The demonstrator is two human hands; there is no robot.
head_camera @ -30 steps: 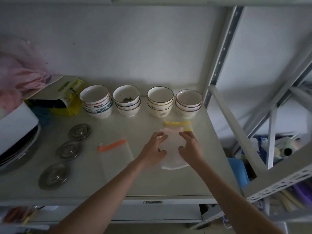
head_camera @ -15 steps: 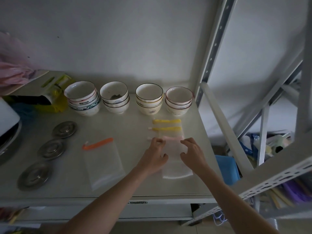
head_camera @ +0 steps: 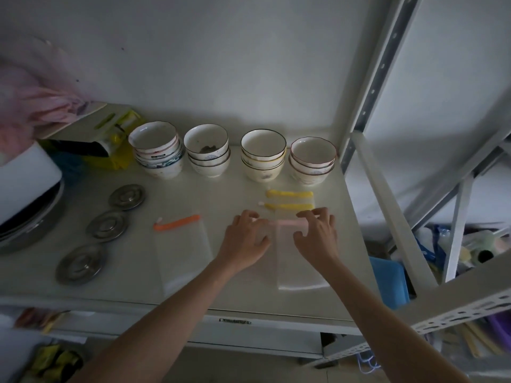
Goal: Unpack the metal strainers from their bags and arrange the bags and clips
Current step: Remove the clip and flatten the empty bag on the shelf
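Note:
Three round metal strainers lie bare in a diagonal row at the left: far (head_camera: 127, 197), middle (head_camera: 107, 226) and near (head_camera: 81, 264). An empty clear bag (head_camera: 184, 258) with an orange clip (head_camera: 177, 223) lies left of centre. At the right is a stack of clear bags (head_camera: 300, 272) with a pink clip (head_camera: 287, 223) on top and two yellow clips (head_camera: 289, 194) (head_camera: 289, 207) behind it. My left hand (head_camera: 244, 241) holds the pink clip's left end. My right hand (head_camera: 318, 235) has its fingers curled over the clip's right end.
Four stacks of bowls (head_camera: 261, 154) line the back of the white shelf (head_camera: 138, 288). A yellow-green box (head_camera: 107, 139), pink cloth (head_camera: 36, 106) and a metal pan (head_camera: 30, 225) sit at the left. A slanted rack post (head_camera: 387, 217) borders the right edge.
The pink-clipped bag has been pulled toward me, uncovering both yellow clips behind it. Both hands came along with it and stay on the pink clip.

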